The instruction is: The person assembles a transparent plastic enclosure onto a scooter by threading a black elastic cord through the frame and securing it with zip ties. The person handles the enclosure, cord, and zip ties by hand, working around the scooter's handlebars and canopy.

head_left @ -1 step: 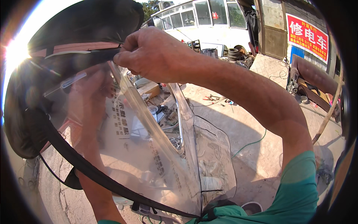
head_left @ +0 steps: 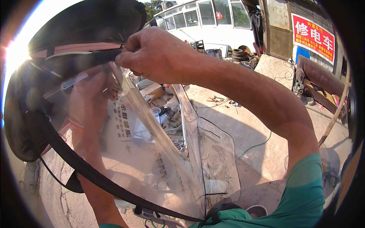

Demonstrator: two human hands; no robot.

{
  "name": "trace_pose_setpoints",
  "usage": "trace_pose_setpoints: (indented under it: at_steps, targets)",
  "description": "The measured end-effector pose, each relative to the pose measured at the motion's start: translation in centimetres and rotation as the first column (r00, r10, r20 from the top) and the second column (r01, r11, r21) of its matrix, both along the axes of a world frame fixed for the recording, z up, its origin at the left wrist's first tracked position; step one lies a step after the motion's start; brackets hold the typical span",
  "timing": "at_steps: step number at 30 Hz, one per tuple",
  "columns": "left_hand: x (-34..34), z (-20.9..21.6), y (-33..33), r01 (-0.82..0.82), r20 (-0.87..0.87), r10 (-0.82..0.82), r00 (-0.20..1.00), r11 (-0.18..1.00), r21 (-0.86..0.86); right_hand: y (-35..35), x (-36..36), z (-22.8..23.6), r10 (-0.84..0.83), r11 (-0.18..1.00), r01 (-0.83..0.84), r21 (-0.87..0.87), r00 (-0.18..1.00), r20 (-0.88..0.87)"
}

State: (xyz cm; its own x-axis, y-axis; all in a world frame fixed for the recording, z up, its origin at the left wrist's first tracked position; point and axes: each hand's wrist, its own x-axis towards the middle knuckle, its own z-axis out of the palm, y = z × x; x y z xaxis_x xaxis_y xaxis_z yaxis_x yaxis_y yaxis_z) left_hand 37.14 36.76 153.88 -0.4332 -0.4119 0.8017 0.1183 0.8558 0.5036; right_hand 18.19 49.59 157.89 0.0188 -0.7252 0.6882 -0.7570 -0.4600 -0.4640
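A large clear plastic rain cover (head_left: 152,173) with black fabric edging (head_left: 87,167) and dark printed marks spreads across the left and middle. At its top, beneath a puffed black fabric canopy (head_left: 91,22), runs a black band (head_left: 100,57). My right hand (head_left: 152,55) pinches the right end of this band between thumb and fingers. Behind the hazy plastic, close below the right hand, my left hand (head_left: 93,85) is raised with its fingers curled. What the left fingers hold, if anything, is blurred by the plastic.
Tools (head_left: 220,101) and a green cord (head_left: 258,145) lie on the concrete ground. Mixed parts and wires clutter the ground beyond the cover. Stacked tyres (head_left: 238,55) stand far back; a brown padded seat (head_left: 323,76) and a wooden pole (head_left: 336,108) are at right. Low sun glares from the left.
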Motion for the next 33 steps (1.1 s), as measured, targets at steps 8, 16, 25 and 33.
trace_pose_setpoints:
  at_steps: [8, 16, 25, 33]
  targets:
    - [-0.8, -0.8, -0.1, 0.315, -0.251, -0.224, 0.942, 0.85, 0.422, -0.5, -0.2, -0.5, -0.005, 0.997, 0.002, -0.077, 0.999, -0.041]
    - [-1.5, -2.0, -0.8, -0.201, -0.191, 0.195, 0.962, 0.979, -0.012, -1.1, -0.8, -1.8, -0.026, 0.984, -0.008, -0.179, 0.981, -0.19]
    - [-0.4, -0.2, -2.8, 0.335, -0.089, -0.327, 0.941, 0.853, 0.4, -1.8, -1.4, -1.7, -0.109, 0.969, 0.034, -0.245, 0.948, -0.298]
    - [-0.9, -2.0, -1.7, -0.248, -0.188, 0.243, 0.951, 0.969, -0.003, -2.2, -1.0, -1.5, -0.095, 0.969, 0.018, -0.248, 0.948, -0.302]
